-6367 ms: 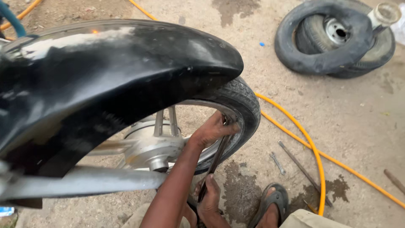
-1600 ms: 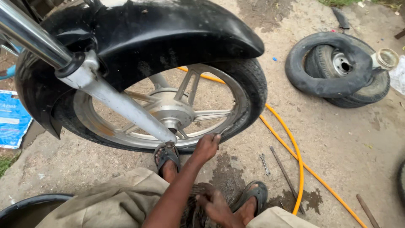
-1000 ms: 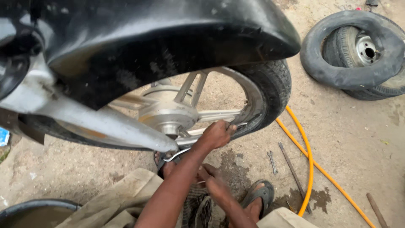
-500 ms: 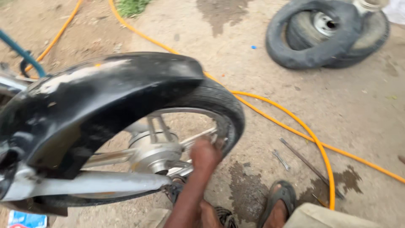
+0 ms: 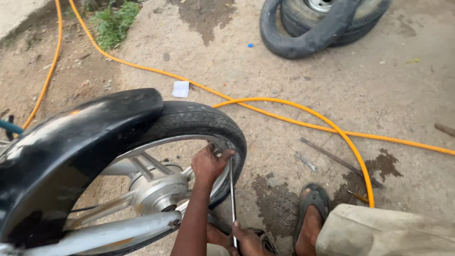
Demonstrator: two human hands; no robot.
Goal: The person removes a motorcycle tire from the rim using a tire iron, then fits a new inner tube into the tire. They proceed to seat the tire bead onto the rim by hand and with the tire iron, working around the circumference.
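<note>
Tyre lever [image 5: 232, 204] near-upright, tip up at tyre [image 5: 208, 118] bead.

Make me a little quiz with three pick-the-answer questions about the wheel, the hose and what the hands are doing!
1. Where does the small wrench lie?
A. on the ground inside the bend of the hose
B. on top of the mudguard
C. inside the spare tyre

2. What colour is the hose?
A. green
B. orange
C. white

3. What is the right hand doing?
A. resting flat on the ground
B. gripping the low end of a thin metal lever
C. holding a sandal

Answers:
1. A, the wrench lies on the concrete, with the hose curving over and round it.
2. B, the hose runs bright orange across the ground.
3. B, the right hand is closed round the lever, which stands up against the tyre, while the left hand presses at the rim.
</note>
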